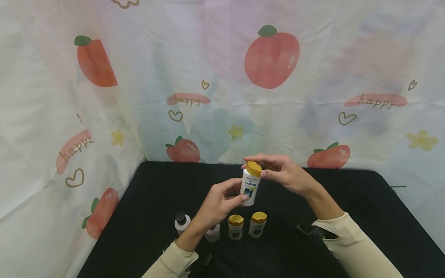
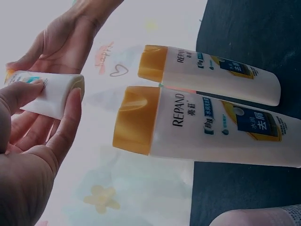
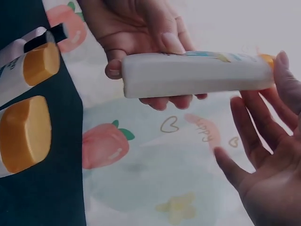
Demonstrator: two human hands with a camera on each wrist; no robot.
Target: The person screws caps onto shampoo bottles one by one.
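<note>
A white shampoo bottle [image 1: 249, 185] with a gold cap and a blue-yellow label is held up above the black table, tilted slightly. My left hand [image 1: 222, 199] grips its lower body, thumb across the label, fingers behind. At the top, my right hand [image 1: 286, 172] pinches the gold cap between thumb and fingers. In the right wrist view, the bottle [image 3: 188, 77] lies across between the left hand [image 3: 141, 28] and right hand [image 3: 268, 146]. Two like gold-capped bottles, the left one [image 1: 235, 227] and the right one [image 1: 257, 225], stand below the hands.
A pinkish bottle [image 1: 182, 223] with a black cap stands left of the left forearm. Another pinkish bottle [image 1: 213, 233] is partly hidden by that wrist. Behind the black table [image 1: 156, 185] hangs a fruit-printed cloth [image 1: 222, 58], which also covers the left side.
</note>
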